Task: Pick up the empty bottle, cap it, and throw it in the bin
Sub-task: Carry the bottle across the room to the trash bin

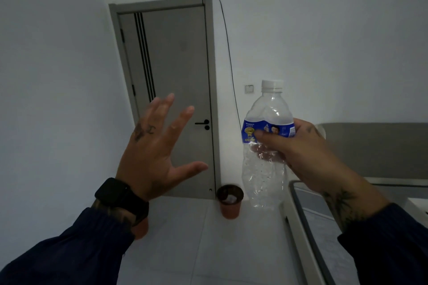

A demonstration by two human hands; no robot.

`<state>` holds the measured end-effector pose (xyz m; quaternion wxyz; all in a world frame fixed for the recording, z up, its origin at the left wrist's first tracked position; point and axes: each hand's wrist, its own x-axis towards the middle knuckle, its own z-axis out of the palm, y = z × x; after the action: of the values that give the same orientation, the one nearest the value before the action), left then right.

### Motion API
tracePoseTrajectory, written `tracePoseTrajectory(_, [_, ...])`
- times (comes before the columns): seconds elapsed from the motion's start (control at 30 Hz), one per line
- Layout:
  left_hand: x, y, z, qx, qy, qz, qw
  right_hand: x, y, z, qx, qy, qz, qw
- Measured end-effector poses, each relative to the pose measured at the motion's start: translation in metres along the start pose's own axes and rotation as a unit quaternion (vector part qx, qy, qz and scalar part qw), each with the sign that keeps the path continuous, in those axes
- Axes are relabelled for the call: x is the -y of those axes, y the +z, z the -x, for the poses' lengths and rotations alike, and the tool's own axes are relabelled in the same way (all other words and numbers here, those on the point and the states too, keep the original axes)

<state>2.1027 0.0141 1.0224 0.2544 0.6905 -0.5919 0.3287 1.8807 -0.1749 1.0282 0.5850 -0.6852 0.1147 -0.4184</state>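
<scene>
While the bottle point(266, 146) is held upright in the right hand point(298, 152), fingers wrapped round its label, its white cap point(272, 84) is already on. The left hand point(157, 146) is spread, holding nothing. Binning is judged next: a toss toward the round orange bin point(230, 201) below the bottle. The clear plastic is crumpled, thin, light.

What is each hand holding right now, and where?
Right hand grips the capped bottle around its middle, at the label's lower edge. Left hand is open and holds nothing.
</scene>
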Motion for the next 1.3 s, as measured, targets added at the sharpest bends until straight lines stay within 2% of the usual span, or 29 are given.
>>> tracePoseTrajectory(0.43, [0.131, 0.203, -0.17, 0.015, -0.002, -0.019, 1.0, -0.126, -0.046, -0.272, 0.007, 0.003, -0.004, 1.0])
tracePoseTrajectory(0.8, [0.211, 0.328, -0.269, 0.024, -0.002, -0.007, 1.0, -0.212, -0.077, -0.426, 0.001, 0.007, 0.003, 1.0])
tracePoseTrajectory(1.1, [0.311, 0.486, -0.373, 0.033, 0.012, 0.017, 0.999, -0.307, -0.095, -0.583, -0.043, 0.03, 0.016, 0.998])
tracePoseTrajectory(1.3, [0.376, 0.58, -0.442, 0.037, 0.009, 0.039, 0.998, -0.357, -0.103, -0.69, -0.046, 0.039, 0.024, 0.998])
